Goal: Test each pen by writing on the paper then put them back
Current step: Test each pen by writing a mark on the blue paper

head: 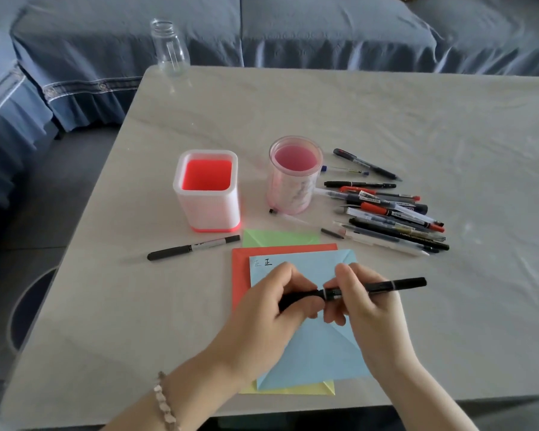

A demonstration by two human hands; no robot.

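The black pen [380, 286] is held level just above the blue paper [311, 353], gripped at both ends of its near half. The left hand [277, 309] is curled round the pen's left end. The right hand [364, 309] pinches the barrel beside it, and the rest of the pen sticks out past the paper's right edge. A pale ring on the pen shows in the small gap between the two hands.

Two handwritten marks [263, 262] sit in the blue paper's far-left corner. A red paper [240, 275] shows from under its left and far edges, a green paper [277, 237] lies beyond that, and a yellow paper [293, 391] shows at its near edge.

Left of the blue paper and beyond its far corner, a single capped pen [193, 247] lies on the counter [386, 113]. Beyond the paper stand a square red-and-white holder [206, 194] and a round pink holder [294, 174]. To the far right of the paper lies a loose pile of pens [392, 213]. A clear bottle [170, 48] stands at the counter's far-left corner, well away from the paper. A beaded bracelet [164, 399] is on the left wrist.
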